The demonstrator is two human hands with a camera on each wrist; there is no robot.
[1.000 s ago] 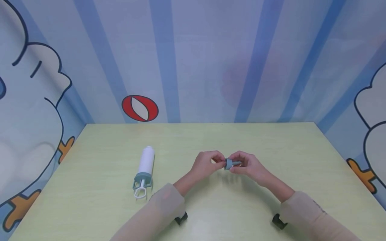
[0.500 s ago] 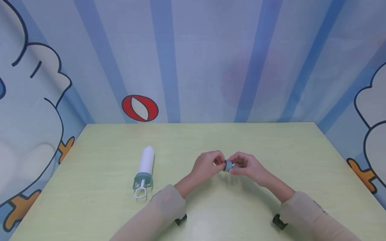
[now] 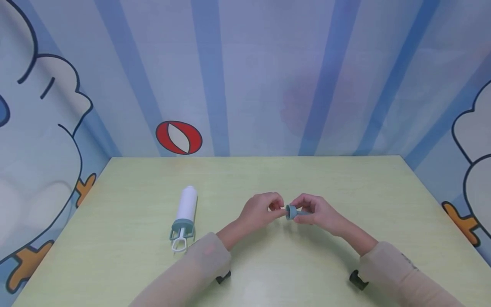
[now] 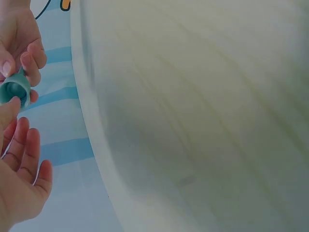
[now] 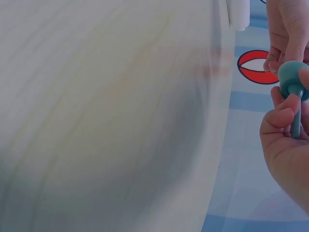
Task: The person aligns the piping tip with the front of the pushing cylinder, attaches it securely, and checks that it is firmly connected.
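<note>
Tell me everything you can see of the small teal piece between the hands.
The teal piece looks like smooth plastic: a rounded, hollow cup narrowing to a slim stem. Held above the table, it lies sideways, mouth toward the left hand. The right hand grips it around cup and stem; the left thumb appears to touch its mouth.

One bare left hand (image 3: 262,210) and one bare right hand (image 3: 321,214) make two hands. There are two beige fabric sleeves (image 3: 399,268) and two small black blocky pieces (image 3: 358,280), one near each sleeve. There is one small teal cup-shaped piece (image 3: 290,212) with one thin teal stem (image 5: 296,121); one white cylindrical tube (image 3: 186,204) with one teal collar (image 3: 183,226) and one white looped handle (image 3: 179,244); and one pale yellow-green table (image 3: 364,179). The blue striped backdrop (image 3: 261,64) bears one red-and-white oval (image 3: 178,137) and three orange foot-shaped prints (image 3: 462,224).
</note>
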